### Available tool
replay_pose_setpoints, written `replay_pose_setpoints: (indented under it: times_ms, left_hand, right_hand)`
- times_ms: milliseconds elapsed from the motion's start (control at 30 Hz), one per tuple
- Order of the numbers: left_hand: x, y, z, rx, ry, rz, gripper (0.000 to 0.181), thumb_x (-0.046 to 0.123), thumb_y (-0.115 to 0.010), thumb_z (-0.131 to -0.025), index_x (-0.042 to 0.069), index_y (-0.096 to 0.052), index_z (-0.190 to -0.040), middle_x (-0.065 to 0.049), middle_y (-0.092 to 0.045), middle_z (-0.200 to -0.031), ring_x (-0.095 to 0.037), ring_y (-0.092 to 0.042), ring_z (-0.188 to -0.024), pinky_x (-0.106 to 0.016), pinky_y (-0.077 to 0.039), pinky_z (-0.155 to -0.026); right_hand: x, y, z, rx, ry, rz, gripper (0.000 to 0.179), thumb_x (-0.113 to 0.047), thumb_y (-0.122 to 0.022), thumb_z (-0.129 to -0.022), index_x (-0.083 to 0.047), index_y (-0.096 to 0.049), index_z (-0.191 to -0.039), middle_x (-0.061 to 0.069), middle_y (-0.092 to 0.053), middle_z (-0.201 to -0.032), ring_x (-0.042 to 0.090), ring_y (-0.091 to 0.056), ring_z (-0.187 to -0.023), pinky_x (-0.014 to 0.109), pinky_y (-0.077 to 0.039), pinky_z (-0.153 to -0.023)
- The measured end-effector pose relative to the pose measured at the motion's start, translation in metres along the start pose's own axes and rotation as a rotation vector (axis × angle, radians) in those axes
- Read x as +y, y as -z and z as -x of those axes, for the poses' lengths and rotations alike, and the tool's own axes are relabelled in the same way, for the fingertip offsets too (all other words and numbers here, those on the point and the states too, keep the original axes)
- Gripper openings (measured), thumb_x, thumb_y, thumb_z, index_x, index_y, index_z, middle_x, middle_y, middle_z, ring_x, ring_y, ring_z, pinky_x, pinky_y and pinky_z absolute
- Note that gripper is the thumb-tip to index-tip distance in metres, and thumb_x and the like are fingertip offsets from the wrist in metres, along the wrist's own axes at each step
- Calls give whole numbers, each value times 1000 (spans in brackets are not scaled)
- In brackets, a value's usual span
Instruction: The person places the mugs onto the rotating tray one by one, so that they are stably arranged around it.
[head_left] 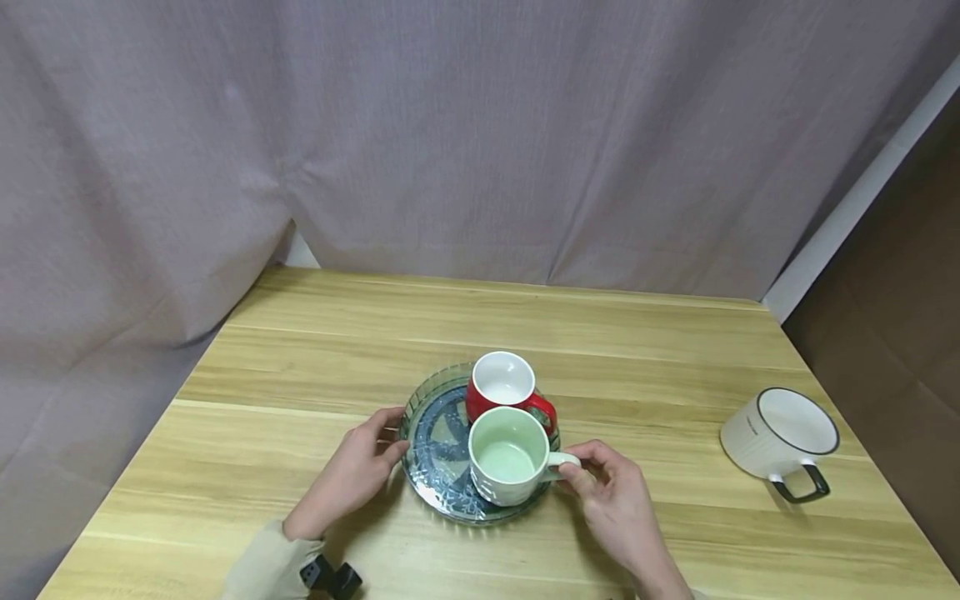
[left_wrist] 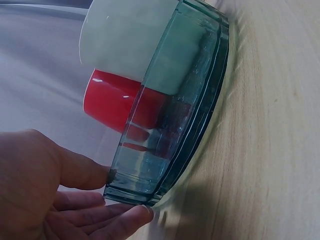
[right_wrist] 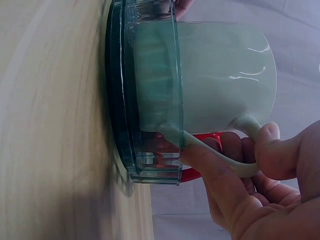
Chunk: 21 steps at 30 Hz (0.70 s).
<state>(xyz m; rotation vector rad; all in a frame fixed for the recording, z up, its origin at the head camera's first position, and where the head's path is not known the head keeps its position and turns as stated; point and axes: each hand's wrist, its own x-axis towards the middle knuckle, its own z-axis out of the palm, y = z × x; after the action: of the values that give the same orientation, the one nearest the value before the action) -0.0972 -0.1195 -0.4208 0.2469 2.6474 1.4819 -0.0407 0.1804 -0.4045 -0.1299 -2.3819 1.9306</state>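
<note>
A round, ribbed glass dish [head_left: 441, 487] stands on the table, with a red mug [head_left: 480, 404] and a pale green mug [head_left: 504, 492] inside it. My left hand [head_left: 360, 467] grips the dish's left edge, thumb near the rim and fingers low on the outer side, as the left wrist view [left_wrist: 85, 200] shows. With its thumb and fingers my right hand [head_left: 618, 504] holds the green mug's handle [right_wrist: 242, 167]. That mug is upright, in front of the red one, and hides part of it. The red mug has a white inside, and its handle points right.
A white mug [head_left: 757, 442] with a dark rim and black handle stands on the table at the right. The wooden table [head_left: 300, 358] ends at a grey curtain [head_left: 450, 150] behind. A brown panel [head_left: 892, 333] borders the right side.
</note>
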Motion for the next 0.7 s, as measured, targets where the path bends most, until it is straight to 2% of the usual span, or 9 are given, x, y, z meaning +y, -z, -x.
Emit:
replay_pose_setpoints:
  times_ms: [400,700]
  left_hand:
    - [0,0,0,0,-7,-7,44,3,-63,-91,-5,-51,-133,-15,-65,-113,-27,-63,-101,-42,-54,-90]
    - [-1,0,0,1,-5,-8,44,3,-63,-91,-4,-51,-133,-15,-65,-113,-26,-63,-101,-41,-54,-90]
  right_hand:
    - [1,1,0,-13,0,9,11,11,-64,-86,4,-65,-95,17,-65,-98,19,-66,-92,32,-58,-81]
    - [4,3,-2,-19,30,52,13,5,-66,-87,0,-68,-99,12,-67,-100,18,-65,-93,29,-58,-82]
